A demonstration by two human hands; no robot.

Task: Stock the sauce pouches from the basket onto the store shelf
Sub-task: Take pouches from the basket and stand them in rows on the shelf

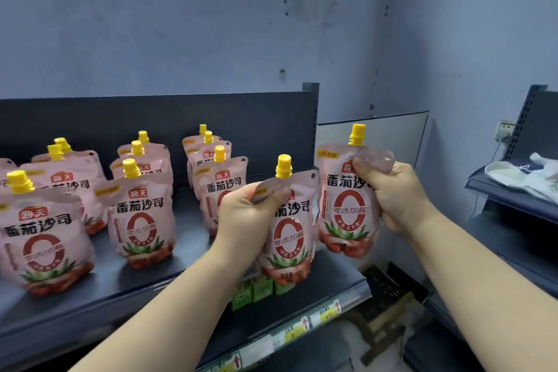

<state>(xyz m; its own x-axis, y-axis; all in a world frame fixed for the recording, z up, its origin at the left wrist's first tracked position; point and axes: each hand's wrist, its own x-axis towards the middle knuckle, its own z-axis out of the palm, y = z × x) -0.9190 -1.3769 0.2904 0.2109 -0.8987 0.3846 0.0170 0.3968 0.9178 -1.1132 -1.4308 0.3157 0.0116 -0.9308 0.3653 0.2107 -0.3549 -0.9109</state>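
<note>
Several pink sauce pouches with yellow caps stand in rows on the dark shelf point(193, 257); one of them point(142, 220) is near the middle front. My left hand point(244, 214) grips the upper left corner of a pouch point(288, 238) held upright over the shelf's front right part. My right hand point(392, 193) grips the top right corner of another pouch point(344, 205), held upright just right of the first, near the shelf's right end. The basket is out of view.
The shelf's dark back panel point(211, 118) rises behind the pouches. Green cartons point(256, 291) sit on the shelf below, which has price tags point(302, 329) along its front edge. To the right, another dark shelf point(507, 199) carries a white plastic bag point(525, 175). Blue walls surround the corner.
</note>
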